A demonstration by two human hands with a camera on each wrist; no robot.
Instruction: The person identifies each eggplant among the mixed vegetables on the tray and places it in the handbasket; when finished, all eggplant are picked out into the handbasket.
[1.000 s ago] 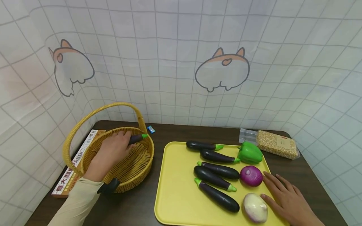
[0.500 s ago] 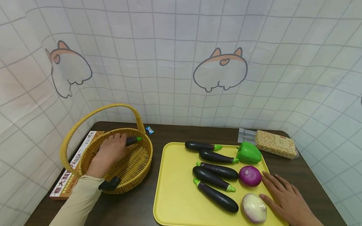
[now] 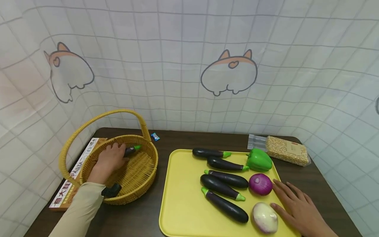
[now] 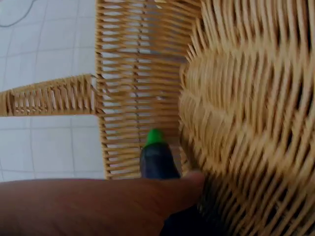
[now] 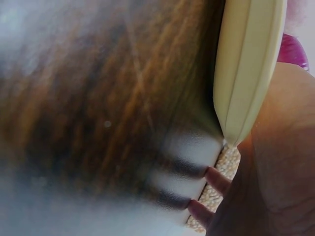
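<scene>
Inside the yellow wicker basket (image 3: 139,184), my left hand (image 3: 111,159) grips an eggplant (image 3: 129,151) near the far wall. Its green stem end points right, and the hand covers the rest. In the left wrist view the eggplant (image 4: 157,160) lies low in the basket, under my thumb. At the right edge of the yellow tray (image 3: 183,204) rests my right hand (image 3: 299,207), fingers extended. It lies beside a purple onion (image 3: 260,184) and a whitish round vegetable (image 3: 265,218). Several eggplants (image 3: 226,205) lie across the tray, with a green bell pepper (image 3: 259,159) at its far right corner.
A pasta box (image 3: 74,177) lies left of the basket, partly behind it. Behind the tray's right corner is a bag of pale grains (image 3: 287,150). A small blue wrapper (image 3: 155,136) sits by the basket's handle (image 3: 100,115), which arches above the rim.
My left hand has gone lower and a little left in the basket, carrying the eggplant down from near the rim. The right hand keeps its place by the tray.
</scene>
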